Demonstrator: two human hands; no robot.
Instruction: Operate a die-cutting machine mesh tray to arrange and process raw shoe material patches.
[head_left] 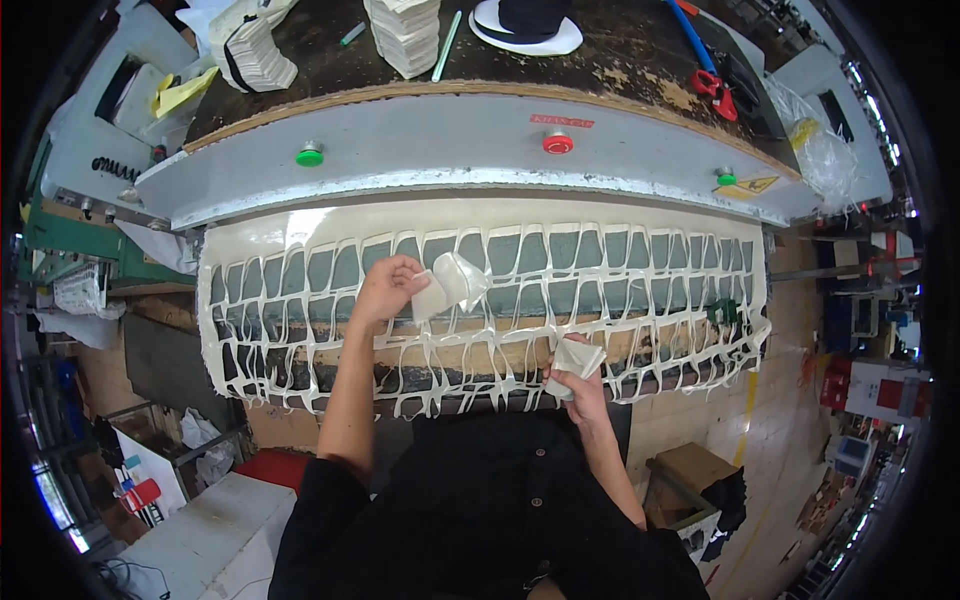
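A cream sheet point(300, 228) full of cut-out openings lies across the machine bed, its remaining strips forming a loose lattice. Above its left middle, my left hand point(392, 288) is closed on thin cream cut pieces point(436, 296). A glossy flap point(468, 284) shows at their right; I cannot tell whether it is held too. My right hand point(582, 388), near the sheet's front edge, grips a small stack of cream cut pieces point(578, 355) with the thumb pressed on top.
Behind the sheet runs a grey metal beam point(420, 140) with green buttons point(310, 155) and a red button point(557, 143). On the dark top above stand stacks of cut pieces point(405, 38), a hat-like black-and-white item point(530, 28) and red-handled scissors point(714, 92). A cardboard box point(690, 470) sits at lower right.
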